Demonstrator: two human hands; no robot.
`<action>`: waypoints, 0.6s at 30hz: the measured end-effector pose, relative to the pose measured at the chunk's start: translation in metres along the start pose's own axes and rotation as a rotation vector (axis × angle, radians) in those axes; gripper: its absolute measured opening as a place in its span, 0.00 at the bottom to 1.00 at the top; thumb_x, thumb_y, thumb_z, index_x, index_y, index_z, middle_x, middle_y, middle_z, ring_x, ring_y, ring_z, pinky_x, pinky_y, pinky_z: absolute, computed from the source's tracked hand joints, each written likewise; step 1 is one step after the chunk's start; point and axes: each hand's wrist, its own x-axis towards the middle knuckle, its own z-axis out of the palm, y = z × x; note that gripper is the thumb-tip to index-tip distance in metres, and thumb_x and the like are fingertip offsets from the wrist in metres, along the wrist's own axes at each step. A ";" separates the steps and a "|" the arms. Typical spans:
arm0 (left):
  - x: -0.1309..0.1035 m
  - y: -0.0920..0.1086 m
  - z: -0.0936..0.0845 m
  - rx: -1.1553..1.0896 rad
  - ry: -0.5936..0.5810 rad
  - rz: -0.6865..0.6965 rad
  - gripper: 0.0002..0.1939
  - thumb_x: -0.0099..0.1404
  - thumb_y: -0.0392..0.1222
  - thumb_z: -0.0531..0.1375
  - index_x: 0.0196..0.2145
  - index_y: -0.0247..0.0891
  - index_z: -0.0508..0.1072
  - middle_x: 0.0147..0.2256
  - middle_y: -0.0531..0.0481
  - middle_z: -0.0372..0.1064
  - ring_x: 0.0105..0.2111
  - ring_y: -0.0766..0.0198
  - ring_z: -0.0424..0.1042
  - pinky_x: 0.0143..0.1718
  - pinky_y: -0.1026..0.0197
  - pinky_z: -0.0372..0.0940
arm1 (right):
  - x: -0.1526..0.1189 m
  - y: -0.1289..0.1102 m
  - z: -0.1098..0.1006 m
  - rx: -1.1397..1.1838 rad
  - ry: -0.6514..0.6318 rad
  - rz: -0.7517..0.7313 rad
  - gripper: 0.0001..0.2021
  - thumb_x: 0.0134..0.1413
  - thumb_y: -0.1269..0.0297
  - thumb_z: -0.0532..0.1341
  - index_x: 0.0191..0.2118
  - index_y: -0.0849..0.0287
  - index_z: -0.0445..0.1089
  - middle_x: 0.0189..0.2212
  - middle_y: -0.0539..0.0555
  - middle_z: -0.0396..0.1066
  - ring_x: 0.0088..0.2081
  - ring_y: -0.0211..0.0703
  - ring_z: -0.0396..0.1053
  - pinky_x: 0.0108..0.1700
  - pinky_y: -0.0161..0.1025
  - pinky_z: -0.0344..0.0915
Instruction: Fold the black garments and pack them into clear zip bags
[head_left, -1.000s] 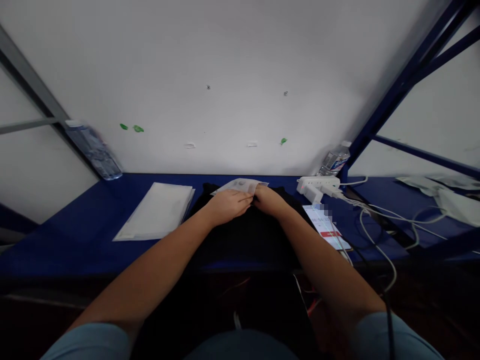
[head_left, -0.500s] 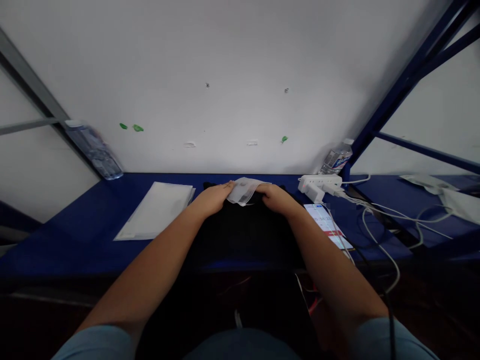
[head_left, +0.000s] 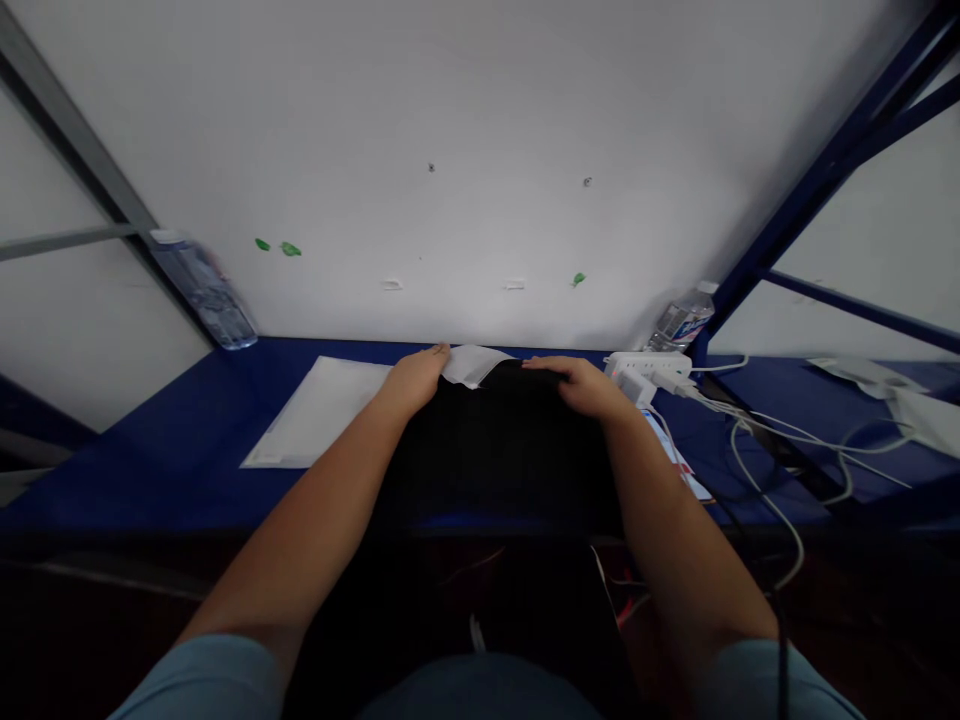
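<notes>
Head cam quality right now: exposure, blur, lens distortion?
Head view: dim, the wide black cloth nearly featureless; head view: the flat white wall reads grey; head view: the tall clear plastic bottle at left leans outward, likely wide-lens distortion, its details soft.

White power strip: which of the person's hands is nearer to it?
Right. The right hand is close beside the white power strip; the left hand is farther off, beyond the small white bag.

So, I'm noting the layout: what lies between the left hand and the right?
The head view shows a whitish sheet and black cloth between the left hand and the right hand.
</notes>
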 end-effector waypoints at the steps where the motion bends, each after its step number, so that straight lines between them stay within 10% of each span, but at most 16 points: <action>1: 0.001 -0.002 -0.001 -0.003 0.010 -0.012 0.33 0.63 0.25 0.49 0.65 0.35 0.65 0.65 0.42 0.61 0.63 0.56 0.66 0.62 0.53 0.64 | 0.000 0.000 0.003 0.000 -0.024 -0.025 0.39 0.39 0.88 0.49 0.55 0.49 0.76 0.57 0.47 0.74 0.61 0.42 0.68 0.69 0.52 0.57; 10: 0.003 -0.012 -0.010 0.029 -0.007 -0.050 0.32 0.65 0.25 0.48 0.65 0.31 0.63 0.69 0.39 0.51 0.69 0.53 0.54 0.67 0.48 0.54 | -0.005 -0.019 0.010 -0.160 -0.177 -0.067 0.37 0.39 0.86 0.53 0.53 0.50 0.77 0.62 0.50 0.68 0.65 0.48 0.63 0.69 0.53 0.57; 18: -0.012 0.030 -0.034 0.010 -0.223 0.312 0.38 0.61 0.30 0.53 0.69 0.38 0.56 0.70 0.42 0.51 0.70 0.56 0.52 0.70 0.41 0.43 | -0.021 -0.068 0.037 -0.562 -0.119 -0.074 0.24 0.51 0.78 0.60 0.54 0.63 0.76 0.58 0.63 0.72 0.61 0.56 0.68 0.65 0.50 0.62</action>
